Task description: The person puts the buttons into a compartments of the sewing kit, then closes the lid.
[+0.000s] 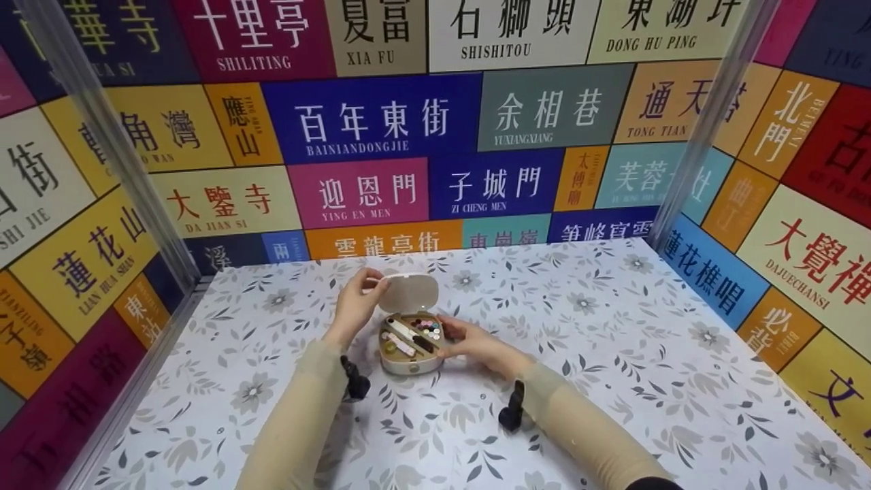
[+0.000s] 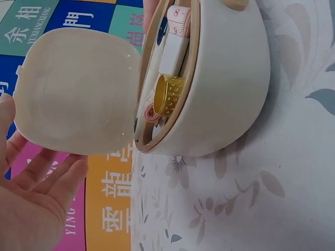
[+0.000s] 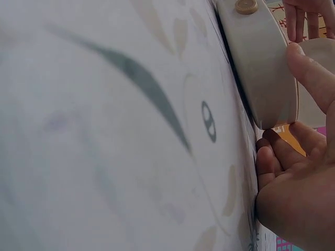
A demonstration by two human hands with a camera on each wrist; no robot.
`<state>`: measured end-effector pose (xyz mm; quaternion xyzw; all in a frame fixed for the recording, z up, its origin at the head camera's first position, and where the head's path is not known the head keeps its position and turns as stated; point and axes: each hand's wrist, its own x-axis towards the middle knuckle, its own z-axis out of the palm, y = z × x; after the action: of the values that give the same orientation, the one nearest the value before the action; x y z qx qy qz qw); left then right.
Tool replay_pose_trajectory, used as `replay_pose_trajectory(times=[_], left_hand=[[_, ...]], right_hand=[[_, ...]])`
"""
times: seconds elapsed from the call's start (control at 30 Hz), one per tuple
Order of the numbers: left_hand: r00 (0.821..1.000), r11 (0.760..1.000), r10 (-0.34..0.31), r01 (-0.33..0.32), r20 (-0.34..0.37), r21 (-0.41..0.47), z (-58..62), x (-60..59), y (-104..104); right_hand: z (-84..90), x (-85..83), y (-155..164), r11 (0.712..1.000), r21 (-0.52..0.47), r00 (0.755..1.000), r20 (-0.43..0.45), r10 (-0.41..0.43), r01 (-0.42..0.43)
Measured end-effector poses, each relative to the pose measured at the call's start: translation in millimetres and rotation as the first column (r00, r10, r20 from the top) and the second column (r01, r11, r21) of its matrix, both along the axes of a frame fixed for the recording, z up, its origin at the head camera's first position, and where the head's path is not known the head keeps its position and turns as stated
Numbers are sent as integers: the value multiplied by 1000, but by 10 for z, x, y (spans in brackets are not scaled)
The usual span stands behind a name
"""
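A small cream sewing box (image 1: 410, 354) lies open on the floral table (image 1: 612, 354), its lid (image 1: 408, 292) standing up at the back. Inside are thread spools (image 1: 429, 330), a yellow thimble (image 2: 170, 94), a tape measure (image 2: 179, 18) and white cards. My left hand (image 1: 371, 286) holds the lid's left edge between thumb and fingers; in the left wrist view the lid (image 2: 78, 89) rests against those fingers (image 2: 57, 178). My right hand (image 1: 449, 335) grips the box's right side, and the right wrist view shows its thumb (image 3: 311, 73) and fingers (image 3: 293, 141) around the box wall (image 3: 261, 68).
The table wears a white cloth with grey flowers. Colourful panels with Chinese place names (image 1: 381, 122) wall it in at the back and both sides, with metal posts (image 1: 109, 136) in the corners. Black wrist cameras (image 1: 512, 408) sit on both forearms.
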<state>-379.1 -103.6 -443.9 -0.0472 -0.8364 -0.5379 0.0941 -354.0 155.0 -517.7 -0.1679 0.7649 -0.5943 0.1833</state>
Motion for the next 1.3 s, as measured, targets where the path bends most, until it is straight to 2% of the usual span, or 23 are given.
replay_pose_trajectory(times=[0.13, 0.33, 0.5, 0.63, 0.73, 0.87, 1.03, 1.13, 1.3], left_hand=[[999, 999, -5, 4, -31, -36, -56, 58, -20], [995, 997, -63, 60, -74, -43, -107, 157, -59], [990, 991, -131, 130, -61, -23, -136, 256, -109], [981, 980, -191, 189, -44, -56, -179, 332, -165], [966, 960, -257, 253, -20, -119, -225, 393, -212], [936, 912, -352, 343, 3, -224, -289, 467, -255], [909, 852, -417, 393, 4, -347, -329, 542, -262], [905, 829, -426, 395, 12, -395, -333, 577, -256], [916, 813, -399, 378, 48, -443, -357, 589, -249]], right_hand=[[-21, 7, -9, 1000, 4, 1000, 4, -8, 8], [-37, 14, -4, 1000, 5, 1000, 12, -8, 8], [-42, 11, 3, 1000, 15, 1000, 13, -3, 3], [-37, 11, 0, 1000, 13, 1000, 8, 1, -1], [-35, 12, -1, 1000, 6, 1000, 4, 6, -6], [-36, 17, 3, 1000, -5, 1000, 18, 9, -9], [-19, 18, 9, 999, -28, 999, 28, 28, -27], [6, 14, 4, 998, -51, 999, 30, 32, -31], [27, 13, -21, 998, -69, 999, 52, -11, 15]])
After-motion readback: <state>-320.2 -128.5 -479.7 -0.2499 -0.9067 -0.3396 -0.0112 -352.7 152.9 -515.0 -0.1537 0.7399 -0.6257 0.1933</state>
